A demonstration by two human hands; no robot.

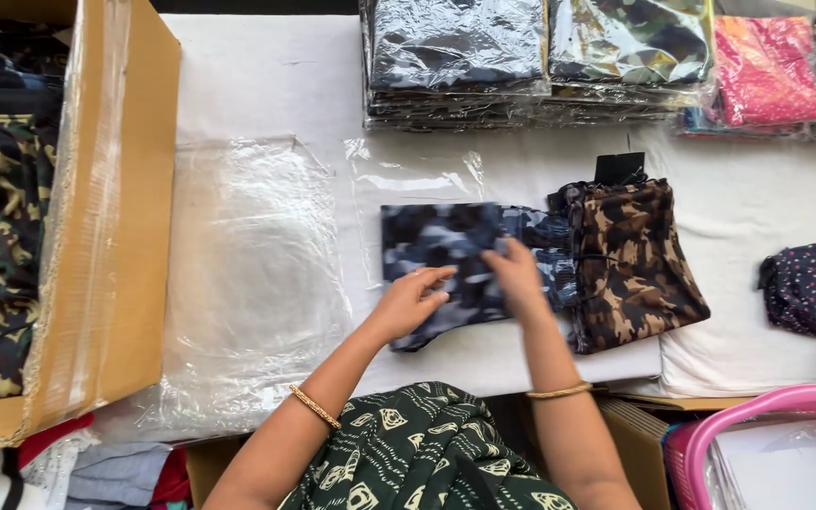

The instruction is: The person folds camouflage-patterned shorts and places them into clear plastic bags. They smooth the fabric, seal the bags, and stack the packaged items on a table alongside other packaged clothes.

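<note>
Fabric in a dark green print is lying nearest the camera, covering the person's lap just below the blue camouflage garment (455,264), which is resting folded on the white table cover (266,76). Both hands are pressing on that garment: the left hand (408,302) is lying on its lower left part with fingers loosely curled, and the right hand (518,274) is pinching its middle with fingers drawn together. The cloth is looking soft, light and limp, so it is probably best taken by a folded edge or with flat palms, since it would sag if lifted by one corner. Clear plastic bags (247,274) are lying left of the garment, and a brown camouflage garment (630,264) is touching its right side. Beyond it, wrapped stacks (455,66) are sitting at the far edge.
</note>
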